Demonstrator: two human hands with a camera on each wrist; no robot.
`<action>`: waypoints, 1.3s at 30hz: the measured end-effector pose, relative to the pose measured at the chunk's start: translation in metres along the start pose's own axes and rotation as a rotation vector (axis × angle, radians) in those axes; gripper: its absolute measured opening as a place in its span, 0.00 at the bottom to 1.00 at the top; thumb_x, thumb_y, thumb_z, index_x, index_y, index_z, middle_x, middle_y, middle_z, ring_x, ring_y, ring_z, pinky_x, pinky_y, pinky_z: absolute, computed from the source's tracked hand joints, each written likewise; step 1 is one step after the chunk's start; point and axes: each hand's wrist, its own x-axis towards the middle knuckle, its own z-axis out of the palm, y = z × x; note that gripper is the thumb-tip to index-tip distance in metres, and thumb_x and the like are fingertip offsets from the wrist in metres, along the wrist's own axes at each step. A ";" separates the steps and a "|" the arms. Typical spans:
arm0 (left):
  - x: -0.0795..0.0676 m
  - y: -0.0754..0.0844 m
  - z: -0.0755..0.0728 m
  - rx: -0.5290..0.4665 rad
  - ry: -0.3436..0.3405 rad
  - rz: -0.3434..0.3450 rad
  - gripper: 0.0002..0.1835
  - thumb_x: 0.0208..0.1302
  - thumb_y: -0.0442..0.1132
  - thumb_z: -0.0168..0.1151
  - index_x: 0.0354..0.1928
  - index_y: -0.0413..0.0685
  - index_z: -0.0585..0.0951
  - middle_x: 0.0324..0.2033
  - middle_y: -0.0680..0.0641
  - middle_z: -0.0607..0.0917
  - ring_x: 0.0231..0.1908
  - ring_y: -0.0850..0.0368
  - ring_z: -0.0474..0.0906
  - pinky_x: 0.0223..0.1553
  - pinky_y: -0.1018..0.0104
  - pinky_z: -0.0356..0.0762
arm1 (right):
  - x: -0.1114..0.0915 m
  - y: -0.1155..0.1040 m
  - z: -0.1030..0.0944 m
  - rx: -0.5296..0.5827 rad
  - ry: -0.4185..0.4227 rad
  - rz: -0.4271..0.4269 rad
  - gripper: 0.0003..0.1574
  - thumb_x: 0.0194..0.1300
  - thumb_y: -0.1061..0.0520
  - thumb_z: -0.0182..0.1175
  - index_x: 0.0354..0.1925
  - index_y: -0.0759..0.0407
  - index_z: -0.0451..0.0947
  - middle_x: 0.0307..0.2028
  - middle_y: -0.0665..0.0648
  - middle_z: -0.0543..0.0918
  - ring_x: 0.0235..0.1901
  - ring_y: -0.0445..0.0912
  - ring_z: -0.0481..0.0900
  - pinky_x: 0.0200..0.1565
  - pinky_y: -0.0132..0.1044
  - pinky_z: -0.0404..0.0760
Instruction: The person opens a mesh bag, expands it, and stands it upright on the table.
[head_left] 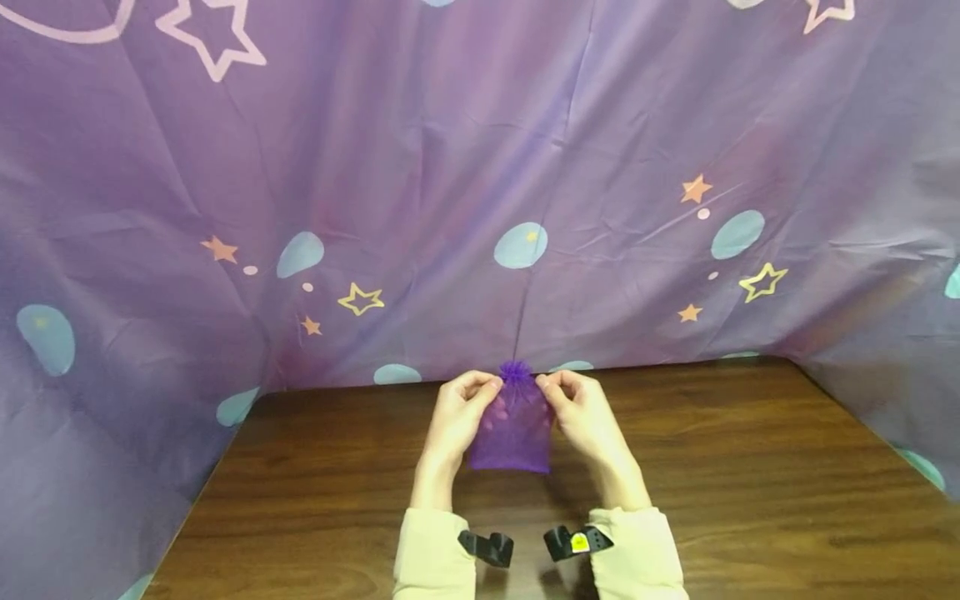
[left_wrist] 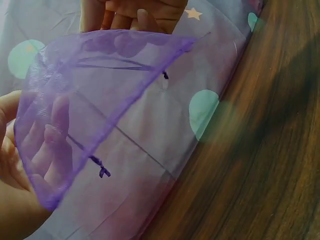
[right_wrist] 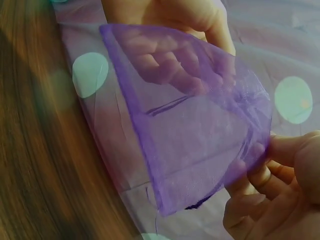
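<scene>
A sheer purple drawstring pouch (head_left: 512, 446) hangs between my two hands, its ruffled mouth (head_left: 515, 372) gathered tight at the top. My left hand (head_left: 456, 417) pinches it just below the ruffle on the left side. On the opposite side my right hand (head_left: 591, 417) pinches it at the same height between thumb and forefinger. Curled fingers of both hands show through the thin fabric. In the left wrist view, knotted drawstring ends (left_wrist: 103, 171) dangle behind the pouch. A dark cord end (right_wrist: 199, 202) pokes out by its edge in the right wrist view.
The dark brown wooden table (head_left: 315, 492) lies beneath the pouch and hands. A purple curtain (head_left: 420, 275) with stars and pale ovals rises behind the table and along both sides. Black wrist mounts (head_left: 487, 548) sit on the cream sleeves (head_left: 433, 558).
</scene>
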 end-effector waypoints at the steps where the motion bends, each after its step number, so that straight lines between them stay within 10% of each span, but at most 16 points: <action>1: 0.000 0.000 0.000 0.001 0.001 0.005 0.11 0.68 0.35 0.61 0.40 0.29 0.81 0.21 0.50 0.82 0.20 0.61 0.77 0.22 0.71 0.74 | 0.000 0.000 -0.001 -0.004 0.000 -0.008 0.16 0.71 0.61 0.57 0.27 0.70 0.74 0.18 0.54 0.74 0.16 0.42 0.70 0.19 0.31 0.68; 24: 0.000 -0.004 0.006 -0.060 0.112 0.045 0.08 0.68 0.31 0.58 0.41 0.30 0.81 0.24 0.49 0.82 0.22 0.60 0.80 0.28 0.72 0.74 | 0.002 0.000 -0.009 -0.072 0.146 -0.035 0.13 0.71 0.62 0.56 0.32 0.70 0.78 0.23 0.53 0.76 0.23 0.40 0.71 0.25 0.29 0.71; 39: 0.001 -0.001 0.005 -0.050 0.010 -0.024 0.13 0.67 0.36 0.62 0.43 0.28 0.80 0.24 0.51 0.82 0.23 0.61 0.79 0.24 0.72 0.74 | 0.002 -0.004 -0.002 -0.042 -0.007 -0.002 0.15 0.72 0.59 0.56 0.34 0.72 0.79 0.20 0.50 0.72 0.19 0.39 0.68 0.21 0.30 0.67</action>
